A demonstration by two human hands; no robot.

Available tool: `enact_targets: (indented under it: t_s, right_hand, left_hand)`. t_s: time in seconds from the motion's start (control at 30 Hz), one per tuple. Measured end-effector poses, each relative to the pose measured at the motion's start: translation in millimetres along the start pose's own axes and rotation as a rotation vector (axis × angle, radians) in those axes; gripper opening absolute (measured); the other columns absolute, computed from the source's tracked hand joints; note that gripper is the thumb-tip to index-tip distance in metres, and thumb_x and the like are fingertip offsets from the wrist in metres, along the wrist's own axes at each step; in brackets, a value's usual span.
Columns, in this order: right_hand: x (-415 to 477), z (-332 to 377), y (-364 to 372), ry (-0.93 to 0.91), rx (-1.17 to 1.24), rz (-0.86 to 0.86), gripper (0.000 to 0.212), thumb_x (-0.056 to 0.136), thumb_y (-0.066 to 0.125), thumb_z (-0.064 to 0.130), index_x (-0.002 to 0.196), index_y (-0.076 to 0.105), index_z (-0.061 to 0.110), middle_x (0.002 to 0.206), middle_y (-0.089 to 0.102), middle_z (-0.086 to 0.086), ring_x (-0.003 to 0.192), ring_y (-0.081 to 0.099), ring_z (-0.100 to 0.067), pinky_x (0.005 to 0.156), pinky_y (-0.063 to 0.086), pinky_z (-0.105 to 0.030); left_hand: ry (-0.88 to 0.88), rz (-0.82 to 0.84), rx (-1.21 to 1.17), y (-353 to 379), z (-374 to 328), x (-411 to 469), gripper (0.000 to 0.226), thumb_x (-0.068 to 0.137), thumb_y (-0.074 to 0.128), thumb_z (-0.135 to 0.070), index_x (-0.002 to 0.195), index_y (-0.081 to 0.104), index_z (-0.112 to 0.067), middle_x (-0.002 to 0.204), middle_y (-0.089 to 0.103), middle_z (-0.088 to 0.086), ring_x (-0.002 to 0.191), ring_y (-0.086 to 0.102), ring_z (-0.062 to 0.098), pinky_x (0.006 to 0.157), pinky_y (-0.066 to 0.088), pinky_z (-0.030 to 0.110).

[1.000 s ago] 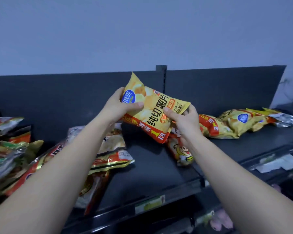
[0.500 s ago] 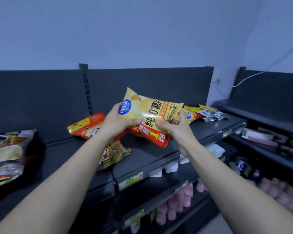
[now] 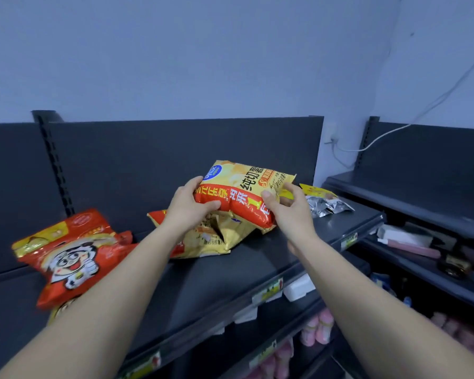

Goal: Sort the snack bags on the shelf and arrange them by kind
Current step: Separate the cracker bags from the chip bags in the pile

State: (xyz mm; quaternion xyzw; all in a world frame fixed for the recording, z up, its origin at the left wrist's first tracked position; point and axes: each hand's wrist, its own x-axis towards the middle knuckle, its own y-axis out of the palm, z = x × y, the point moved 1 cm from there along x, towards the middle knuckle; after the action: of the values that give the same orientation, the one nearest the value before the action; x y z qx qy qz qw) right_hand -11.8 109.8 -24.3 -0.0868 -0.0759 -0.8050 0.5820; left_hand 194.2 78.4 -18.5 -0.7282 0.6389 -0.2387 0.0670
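Yellow chip bag with red band along its near edge and blue round logo at left, puffy, glossy, black Chinese print. Long axis left to right, face tilted toward camera, held over gold bags on dark shelf (contact unclear). Left hand clamping left end, thumb on front; right hand pinching right end, thumb on front.

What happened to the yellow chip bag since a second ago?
Both hands carried the yellow chip bag rightward along the shelf and lowered it from mid-air onto another yellow bag lying there. The view swung right with it. The left hand and right hand still grip its two ends.
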Motion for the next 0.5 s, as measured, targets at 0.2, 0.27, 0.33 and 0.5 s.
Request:
enact_targets:
  t_s: [0.2, 0.27, 0.33, 0.5]
  right_hand:
    - [68.3, -11.9, 13.0, -0.032, -0.146, 0.19, 0.059, 0.083, 0.075, 0.015, 0.136, 0.05, 0.023, 0.131, 0.054, 0.0, 0.114, 0.056, -0.017, 0.094, 0.052, -0.036]
    - [85.8, -16.3, 18.2, -0.06, -0.248, 0.176, 0.053, 0.088, 0.069, 0.014, 0.137, 0.05, 0.025, 0.133, 0.052, 0.0, 0.119, 0.053, -0.018, 0.099, 0.05, -0.042]
    - [99.9, -19.4, 22.1, -0.119, -0.329, 0.124, 0.045, 0.091, 0.065, 0.015, 0.134, 0.054, 0.026, 0.131, 0.052, 0.0, 0.12, 0.052, -0.018, 0.099, 0.049, -0.039]
    - [120.5, -22.1, 30.7, -0.278, -0.621, 0.046, 0.033, 0.096, 0.059, 0.02, 0.129, 0.061, 0.024, 0.131, 0.05, 0.0, 0.116, 0.054, -0.017, 0.081, 0.038, -0.022]
  left_hand:
    - [-0.016, -0.133, 0.143, 23.7, 7.2, 58.1, 0.059, 0.088, 0.069, -0.024, 0.141, 0.043, -0.025, 0.133, 0.051, 0.004, 0.121, 0.051, 0.025, 0.102, 0.044, 0.047]
    - [-0.028, -0.142, 0.192, 29.7, 10.2, 69.5, 0.058, 0.087, 0.069, -0.024, 0.14, 0.044, -0.023, 0.133, 0.05, 0.005, 0.119, 0.052, 0.025, 0.1, 0.045, 0.044]
    - [-0.05, -0.137, 0.239, 33.8, 15.3, 78.0, 0.062, 0.086, 0.071, -0.027, 0.14, 0.043, -0.021, 0.133, 0.049, 0.005, 0.118, 0.052, 0.024, 0.099, 0.047, 0.043]
    - [-0.057, -0.087, 0.43, 39.4, 24.1, 81.1, 0.06, 0.089, 0.066, -0.039, 0.142, 0.043, -0.024, 0.129, 0.051, 0.003, 0.119, 0.052, 0.023, 0.097, 0.047, 0.039]
